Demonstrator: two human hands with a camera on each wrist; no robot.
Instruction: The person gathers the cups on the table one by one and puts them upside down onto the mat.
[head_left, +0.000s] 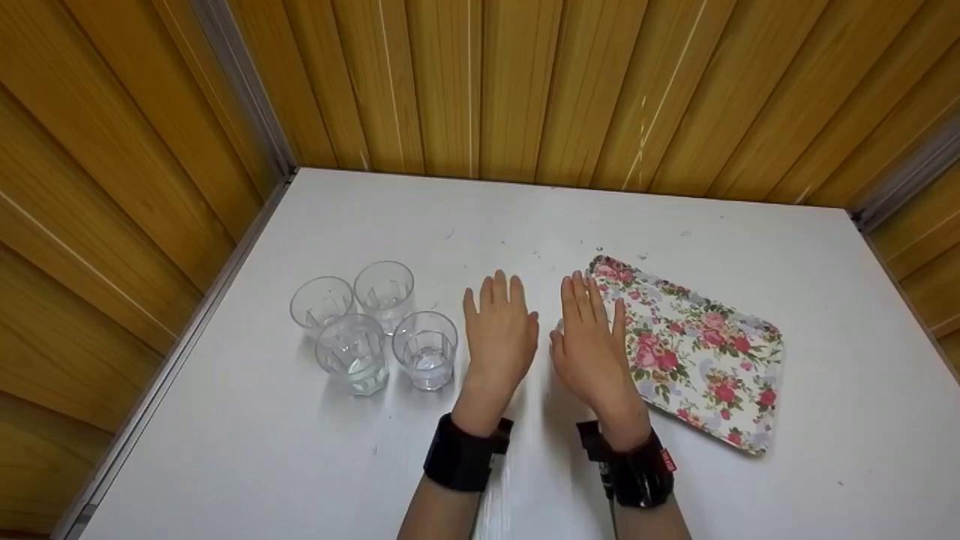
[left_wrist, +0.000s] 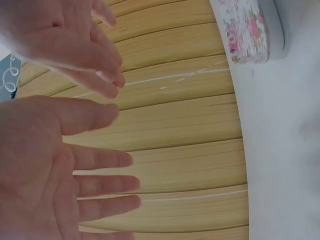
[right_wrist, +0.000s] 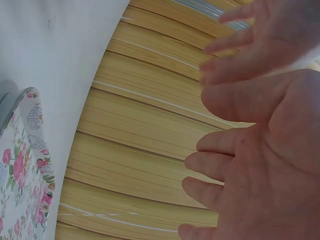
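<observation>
The floral tray (head_left: 697,360) lay at an angle on the white table (head_left: 225,450) and served as the reference for all positions. The left hand (head_left: 499,337) was released, fingers extended and holding nothing, to the left of the tray. The right hand (head_left: 592,345) was likewise released, fingers extended, and overlapped the tray's left end in the head view; neither wrist view showed a grip on the tray. Farther left of the tray stood four upright glasses: the nearest glass (head_left: 426,351), the front glass (head_left: 352,352), the rear glass (head_left: 384,296) and the outermost glass (head_left: 322,306). Their outlines crowded together; whether all of them touched could not be told, nor whether any held liquid. The principal hazard was judged to be a knock: a leftward sweep of the left hand could have tipped the nearest glass, and the close grouping could have passed the impact to its neighbours. A second hazard lay at the tray itself: a low stroke of the right hand, or its black wristband (head_left: 637,476) catching the tray's edge, could have skewed it. Smooth glass walls, if gripped lightly, could also have slipped through the fingers.
</observation>
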